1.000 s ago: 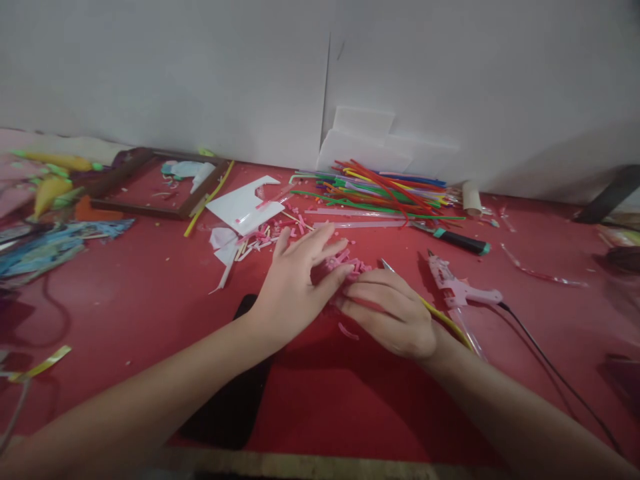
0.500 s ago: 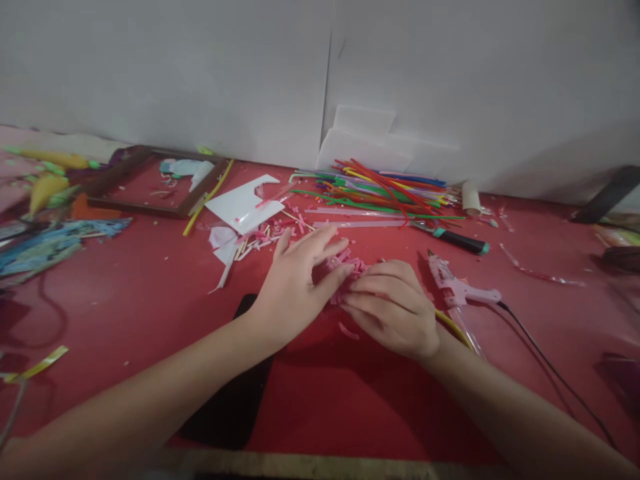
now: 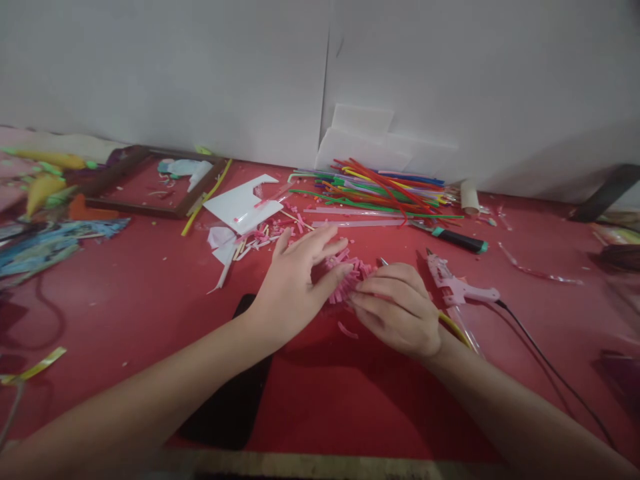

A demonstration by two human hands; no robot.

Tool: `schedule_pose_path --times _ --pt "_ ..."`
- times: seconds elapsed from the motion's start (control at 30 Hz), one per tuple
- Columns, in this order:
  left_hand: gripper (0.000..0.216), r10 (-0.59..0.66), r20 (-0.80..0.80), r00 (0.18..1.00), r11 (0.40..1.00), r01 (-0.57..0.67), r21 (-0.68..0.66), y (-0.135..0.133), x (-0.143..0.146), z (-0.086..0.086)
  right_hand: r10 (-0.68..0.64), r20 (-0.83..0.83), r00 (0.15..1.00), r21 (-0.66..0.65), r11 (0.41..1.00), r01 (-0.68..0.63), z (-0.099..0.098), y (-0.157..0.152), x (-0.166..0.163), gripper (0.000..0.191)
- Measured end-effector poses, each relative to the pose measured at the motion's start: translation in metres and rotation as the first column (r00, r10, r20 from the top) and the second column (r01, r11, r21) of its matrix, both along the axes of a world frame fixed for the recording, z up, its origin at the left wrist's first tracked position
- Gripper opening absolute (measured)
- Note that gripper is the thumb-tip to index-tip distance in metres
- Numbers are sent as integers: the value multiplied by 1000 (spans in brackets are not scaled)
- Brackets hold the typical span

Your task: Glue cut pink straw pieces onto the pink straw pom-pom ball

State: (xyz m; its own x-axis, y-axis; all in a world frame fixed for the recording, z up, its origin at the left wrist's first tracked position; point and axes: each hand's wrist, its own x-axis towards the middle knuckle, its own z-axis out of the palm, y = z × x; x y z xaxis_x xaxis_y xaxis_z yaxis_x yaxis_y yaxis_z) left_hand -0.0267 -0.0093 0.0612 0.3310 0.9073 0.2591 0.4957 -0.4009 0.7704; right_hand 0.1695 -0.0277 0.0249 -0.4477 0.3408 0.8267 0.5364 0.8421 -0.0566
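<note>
A pink piece with a fringe of short thin strips (image 3: 345, 283) is held above the red table. My left hand (image 3: 295, 283) is closed on its left side, with the thumb across its front and the fingers behind. At its right edge, my right hand (image 3: 400, 310) has its fingers pressed together in a pinch on the fringe. The fingertips hide part of the piece. A small metal tip (image 3: 383, 261) shows just behind my right hand, and a loose pink strip (image 3: 347, 331) lies below.
A pink hot glue gun (image 3: 457, 290) with a cord and a black-handled cutter (image 3: 460, 240) lie at right. Coloured pipe cleaners (image 3: 390, 190), white paper (image 3: 243, 207) and pink scraps lie behind. A black phone-like slab (image 3: 225, 407) is under my left forearm; a brown frame (image 3: 135, 207) sits at left.
My right hand has shifted slightly to the right, showing more of the pink fringe. My left hand stays in place.
</note>
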Motion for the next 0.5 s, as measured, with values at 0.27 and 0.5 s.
schedule_pose_path --times 0.27,0.5 --pt "58 -183 -18 983 983 183 4 16 -13 -2 -169 -218 961 -261 959 110 18 -11 -5 14" --pt "66 -255 290 923 965 224 135 30 -36 -13 -389 -339 857 -415 879 234 1 -31 -2 15"
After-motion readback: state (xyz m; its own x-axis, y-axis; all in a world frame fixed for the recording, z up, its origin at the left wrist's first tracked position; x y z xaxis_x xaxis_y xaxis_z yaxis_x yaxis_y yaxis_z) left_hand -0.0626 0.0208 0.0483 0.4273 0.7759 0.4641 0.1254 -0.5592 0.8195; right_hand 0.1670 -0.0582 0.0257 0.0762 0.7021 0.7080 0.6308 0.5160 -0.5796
